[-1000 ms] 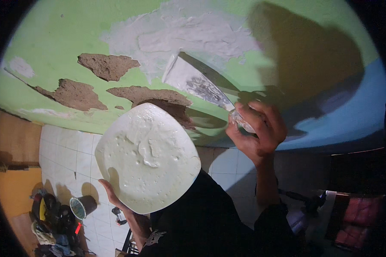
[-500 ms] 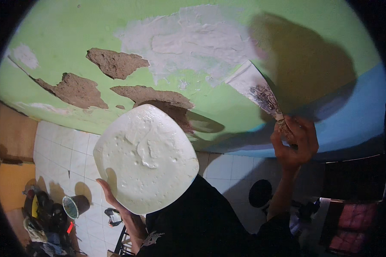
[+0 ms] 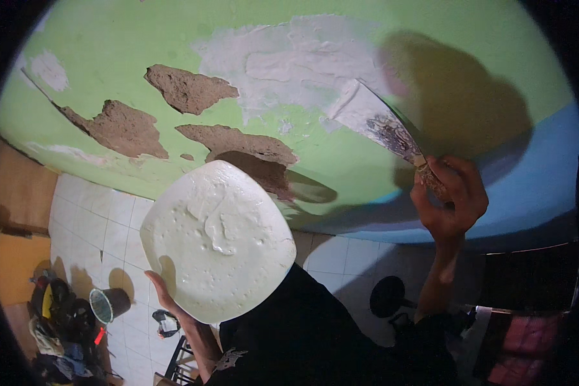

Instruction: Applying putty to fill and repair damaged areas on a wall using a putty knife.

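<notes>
My right hand (image 3: 453,196) is closed round the handle of a putty knife (image 3: 386,128), its broad blade smeared with white filler. The blade's tip is at the lower right of a white filler patch (image 3: 289,64) on the green wall (image 3: 367,186); whether it touches cannot be made out. My left hand (image 3: 177,309) supports a squarish white plate (image 3: 283,238) from its left edge and below, thumb showing at the rim. A layer of creamy white filler (image 3: 219,257) covers the plate. Bare brown holes (image 3: 190,90) in the paint lie left of the patch.
A bucket (image 3: 111,305) stands on the white tiled floor (image 3: 116,222) at lower left, beside a dark heap of cloth and bags (image 3: 64,328). Lower down, the wall is painted blue (image 3: 534,167). A dark round object (image 3: 387,296) is on the floor at right.
The putty knife and my right hand have shifted; the blade now sits higher against the patch's lower edge. The view has tilted slightly. My left hand keeps the plate nearly in place.
</notes>
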Action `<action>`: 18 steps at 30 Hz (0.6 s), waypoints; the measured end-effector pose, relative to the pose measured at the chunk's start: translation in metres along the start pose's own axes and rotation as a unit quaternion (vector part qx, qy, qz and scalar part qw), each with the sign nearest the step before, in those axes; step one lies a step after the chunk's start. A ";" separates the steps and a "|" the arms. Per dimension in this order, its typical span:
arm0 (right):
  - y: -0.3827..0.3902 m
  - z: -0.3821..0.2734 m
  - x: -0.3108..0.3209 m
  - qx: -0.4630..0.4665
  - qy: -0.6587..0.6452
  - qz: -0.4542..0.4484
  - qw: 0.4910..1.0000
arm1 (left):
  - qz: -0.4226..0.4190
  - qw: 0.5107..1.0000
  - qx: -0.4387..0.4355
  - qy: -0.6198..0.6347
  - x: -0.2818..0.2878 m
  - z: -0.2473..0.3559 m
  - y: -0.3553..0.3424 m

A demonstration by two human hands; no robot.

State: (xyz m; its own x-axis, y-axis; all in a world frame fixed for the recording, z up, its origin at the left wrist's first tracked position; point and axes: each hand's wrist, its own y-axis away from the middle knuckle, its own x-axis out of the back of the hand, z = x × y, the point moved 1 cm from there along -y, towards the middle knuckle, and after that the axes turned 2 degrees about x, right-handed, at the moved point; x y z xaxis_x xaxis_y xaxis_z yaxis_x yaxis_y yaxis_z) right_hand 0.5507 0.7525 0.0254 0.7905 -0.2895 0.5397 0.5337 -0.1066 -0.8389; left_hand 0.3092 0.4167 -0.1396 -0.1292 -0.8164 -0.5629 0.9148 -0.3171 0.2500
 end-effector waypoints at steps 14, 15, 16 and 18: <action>-0.022 -0.006 -0.010 0.020 -0.018 -0.015 1.000 | -0.022 1.000 -0.004 0.020 0.009 0.000 0.002; -0.025 -0.006 -0.010 0.025 -0.014 -0.017 0.999 | -0.022 1.000 -0.005 0.020 0.009 -0.001 0.002; -0.026 -0.007 -0.011 0.026 -0.016 -0.016 0.999 | -0.012 1.000 -0.009 0.012 0.012 -0.001 0.002; -0.030 -0.009 -0.014 0.042 -0.011 -0.018 0.999 | 0.000 1.000 -0.014 0.003 0.017 -0.002 0.001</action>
State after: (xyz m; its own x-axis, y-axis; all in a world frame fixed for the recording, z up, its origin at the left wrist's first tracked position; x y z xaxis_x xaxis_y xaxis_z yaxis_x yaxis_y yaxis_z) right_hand 0.5208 0.7508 0.0425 0.7763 -0.2664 0.5713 0.5844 -0.0355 -0.8107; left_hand 0.3086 0.4033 -0.1507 -0.1275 -0.8127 -0.5686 0.9251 -0.3041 0.2273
